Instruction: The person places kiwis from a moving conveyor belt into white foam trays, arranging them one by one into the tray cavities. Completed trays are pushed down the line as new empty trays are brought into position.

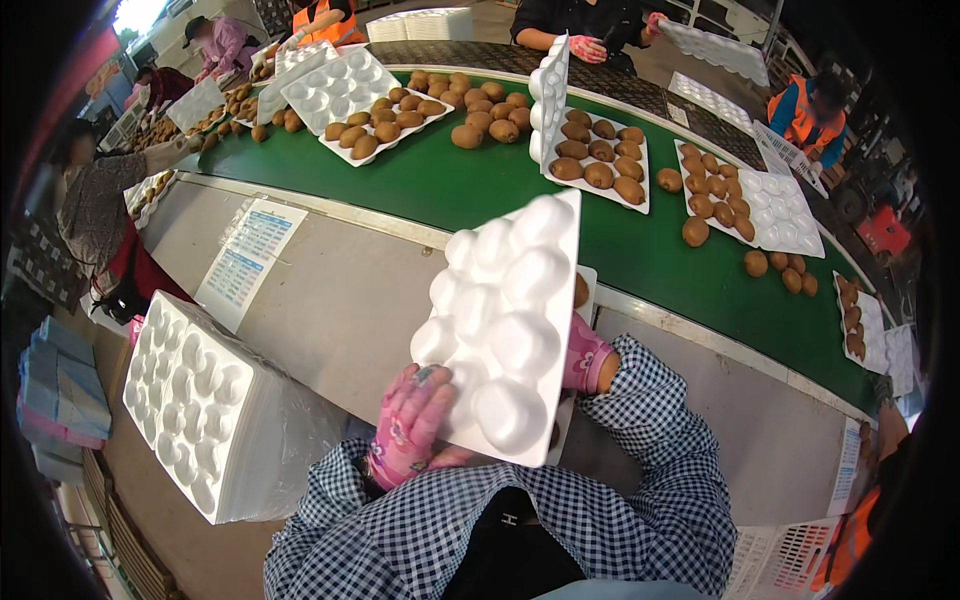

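Observation:
A white moulded foam fruit tray half (502, 322) stands raised and tilted in front of me, its rounded bumps facing me. My left hand (412, 427), in a pink flowered glove, lies against its lower left edge. My right hand (587, 356), gloved alike, is partly hidden behind the tray's right edge, so its fingers cannot be made out. Behind that half, a second white tray part (590, 292) shows at the right, with a kiwifruit (580, 290) partly visible. Across the green conveyor belt (360, 196) lie open trays of kiwifruit, among them one with its lid half upright (600, 154).
A tall stack of white foam trays (195, 405) stands at lower left. Loose kiwifruit (487, 112) lie on the belt. A printed sheet (251, 259) is on the grey ledge (337, 281). Several co-workers stand around the belt. A white plastic crate (787, 555) is at lower right.

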The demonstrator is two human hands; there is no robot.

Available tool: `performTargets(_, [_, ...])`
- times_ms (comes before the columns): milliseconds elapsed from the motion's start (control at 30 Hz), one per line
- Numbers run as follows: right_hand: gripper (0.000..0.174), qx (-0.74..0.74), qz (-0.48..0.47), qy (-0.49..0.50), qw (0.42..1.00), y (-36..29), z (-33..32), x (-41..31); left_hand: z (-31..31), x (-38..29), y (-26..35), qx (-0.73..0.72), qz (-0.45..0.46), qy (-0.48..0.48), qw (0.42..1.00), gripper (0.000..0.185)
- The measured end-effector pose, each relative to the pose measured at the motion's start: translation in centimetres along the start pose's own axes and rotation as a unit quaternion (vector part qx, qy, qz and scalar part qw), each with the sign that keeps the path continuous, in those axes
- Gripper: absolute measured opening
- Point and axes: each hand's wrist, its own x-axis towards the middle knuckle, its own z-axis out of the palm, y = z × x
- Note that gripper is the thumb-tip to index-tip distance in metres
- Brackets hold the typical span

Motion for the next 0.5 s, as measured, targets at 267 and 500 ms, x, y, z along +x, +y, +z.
performTargets(267, [0.014, 0.269, 0.314, 0.446, 0.794, 19.4, 2.7, -5.0, 3.8, 1.3, -1.7, 0.198, 0.054, -0.136, 0.969, 0.056])
performTargets(500, [0.012, 0.097, 0.294, 0.306, 0.9, 19.4, 4.8, -3.9, 4.9, 7.3, -8.4, 0.206, -0.007, -0.198, 0.958, 0.087])
